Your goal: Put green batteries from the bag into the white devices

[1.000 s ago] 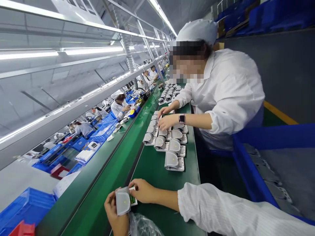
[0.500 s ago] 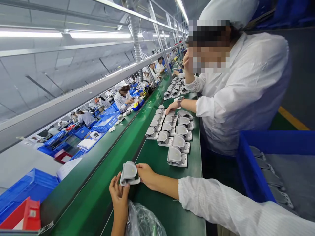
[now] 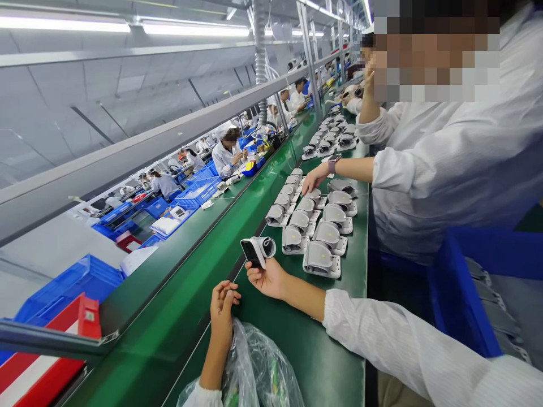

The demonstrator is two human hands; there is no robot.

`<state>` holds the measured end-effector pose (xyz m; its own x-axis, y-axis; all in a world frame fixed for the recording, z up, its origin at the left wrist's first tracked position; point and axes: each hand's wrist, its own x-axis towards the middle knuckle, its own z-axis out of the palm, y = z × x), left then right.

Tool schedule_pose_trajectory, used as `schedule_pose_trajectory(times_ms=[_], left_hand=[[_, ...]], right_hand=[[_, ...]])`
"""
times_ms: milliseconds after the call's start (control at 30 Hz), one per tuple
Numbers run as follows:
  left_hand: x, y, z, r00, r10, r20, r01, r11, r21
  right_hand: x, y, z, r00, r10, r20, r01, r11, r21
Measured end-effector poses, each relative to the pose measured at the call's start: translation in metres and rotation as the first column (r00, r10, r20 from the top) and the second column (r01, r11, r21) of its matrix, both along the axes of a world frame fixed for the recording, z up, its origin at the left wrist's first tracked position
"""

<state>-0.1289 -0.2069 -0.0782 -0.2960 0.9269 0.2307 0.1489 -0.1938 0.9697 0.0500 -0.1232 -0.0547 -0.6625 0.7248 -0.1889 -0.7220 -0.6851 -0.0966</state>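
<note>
My right hand (image 3: 271, 278) is closed on a wrist blood pressure monitor (image 3: 253, 253), held up above the green bench (image 3: 320, 322). Its dark screen faces left and its rolled grey cuff points right. Lower and to the left is my left hand (image 3: 224, 299), empty, its fingers loosely bent and apart. Just under that wrist lies a clear plastic bag (image 3: 263, 367) with something green inside. Beyond my right hand, several similar monitors (image 3: 321, 257) stand in rows, grey cuffs uppermost.
At right, a co-worker's hand (image 3: 316, 178) rests at the rows of monitors. A blue bin (image 3: 462, 299) with grey cuffs stands at the lower right. Along the left runs a green conveyor (image 3: 199, 271). Red (image 3: 89, 316) and blue crates (image 3: 72, 288) are at the lower left.
My left hand has let go of the monitor. The right hand has lifted and turned it, so its screen now shows. The view has shifted, and the co-worker appears closer.
</note>
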Motion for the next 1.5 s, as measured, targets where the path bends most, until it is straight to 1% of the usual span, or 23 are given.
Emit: schedule_pose_trajectory(times_ms=[67,133,167,233,300,367,433,500,567,633,700,767,833,900,967,1000,1033,1100,1167,1200,1300,1367,1500], left_hand=[[-0.001,-0.001,0.000,0.998,-0.029,0.052,0.028,1.000,0.011],[-0.001,-0.002,0.000,0.992,-0.054,0.112,0.051,0.998,0.028],[0.000,-0.002,0.000,0.989,-0.060,0.136,0.056,0.998,0.037],[0.000,-0.003,-0.001,0.984,-0.062,0.165,0.055,0.997,0.045],[-0.001,-0.003,-0.002,0.978,-0.063,0.201,0.056,0.998,0.038],[-0.004,-0.003,-0.004,0.958,-0.062,0.279,0.058,0.998,0.024],[-0.007,-0.003,-0.007,0.922,-0.049,0.384,0.049,0.999,0.010],[-0.009,-0.003,-0.009,0.885,-0.023,0.465,0.028,1.000,-0.002],[-0.010,-0.003,-0.010,0.862,0.006,0.506,0.003,1.000,-0.016],[-0.011,-0.002,-0.010,0.858,0.042,0.513,-0.030,0.999,-0.032],[-0.011,-0.001,-0.008,0.874,0.080,0.479,-0.052,0.996,-0.071],[-0.012,-0.001,-0.006,0.908,0.098,0.408,-0.046,0.990,-0.137],[-0.012,-0.001,-0.003,0.938,0.102,0.331,-0.036,0.979,-0.202],[-0.010,-0.002,-0.001,0.953,0.105,0.286,-0.041,0.974,-0.222],[-0.008,-0.004,0.000,0.956,0.114,0.269,-0.060,0.978,-0.200],[-0.006,-0.005,0.000,0.957,0.121,0.263,-0.074,0.981,-0.181],[-0.005,-0.006,0.000,0.959,0.131,0.253,-0.090,0.982,-0.166],[-0.004,-0.007,-0.001,0.965,0.145,0.219,-0.111,0.981,-0.158],[-0.005,-0.007,-0.002,0.974,0.141,0.178,-0.112,0.980,-0.164],[-0.005,-0.007,-0.003,0.978,0.131,0.160,-0.106,0.982,-0.155],[-0.006,-0.004,-0.005,0.988,0.105,0.109,-0.098,0.993,-0.066],[-0.006,-0.003,-0.006,0.992,0.099,0.079,-0.097,0.995,-0.026],[-0.008,0.000,-0.009,0.992,0.093,0.085,-0.092,0.996,-0.022]], right_hand=[[-0.009,-0.004,-0.004,0.982,-0.087,0.166,0.075,0.994,0.078],[-0.017,-0.009,-0.009,0.946,-0.125,0.299,0.081,0.985,0.155],[-0.020,-0.012,-0.011,0.931,-0.110,0.349,0.048,0.982,0.181],[-0.023,-0.019,-0.016,0.896,-0.042,0.443,-0.067,0.971,0.229],[-0.024,-0.025,-0.019,0.873,-0.007,0.488,-0.150,0.947,0.282],[-0.024,-0.031,-0.020,0.848,-0.080,0.523,-0.168,0.897,0.409],[-0.024,-0.035,-0.020,0.822,-0.198,0.534,-0.163,0.817,0.554],[-0.025,-0.038,-0.020,0.816,-0.251,0.521,-0.171,0.756,0.632],[-0.026,-0.038,-0.022,0.821,-0.249,0.515,-0.180,0.741,0.646],[-0.028,-0.037,-0.025,0.811,-0.250,0.529,-0.197,0.735,0.649],[-0.028,-0.036,-0.029,0.763,-0.281,0.582,-0.236,0.718,0.655],[-0.027,-0.036,-0.032,0.686,-0.338,0.645,-0.284,0.691,0.664],[-0.023,-0.038,-0.031,0.621,-0.411,0.668,-0.332,0.634,0.699],[-0.018,-0.042,-0.028,0.581,-0.513,0.632,-0.365,0.530,0.765],[-0.013,-0.045,-0.023,0.544,-0.623,0.562,-0.383,0.411,0.827],[-0.010,-0.046,-0.021,0.526,-0.669,0.526,-0.387,0.363,0.848],[-0.008,-0.046,-0.019,0.510,-0.704,0.494,-0.390,0.323,0.862],[-0.004,-0.046,-0.017,0.494,-0.739,0.458,-0.400,0.274,0.875],[-0.003,-0.045,-0.017,0.489,-0.746,0.451,-0.418,0.254,0.872],[-0.003,-0.044,-0.017,0.485,-0.743,0.460,-0.428,0.257,0.867],[-0.004,-0.041,-0.020,0.476,-0.707,0.523,-0.450,0.315,0.836],[-0.006,-0.040,-0.021,0.485,-0.679,0.551,-0.447,0.349,0.824],[-0.006,-0.039,-0.022,0.507,-0.665,0.548,-0.431,0.356,0.830]])
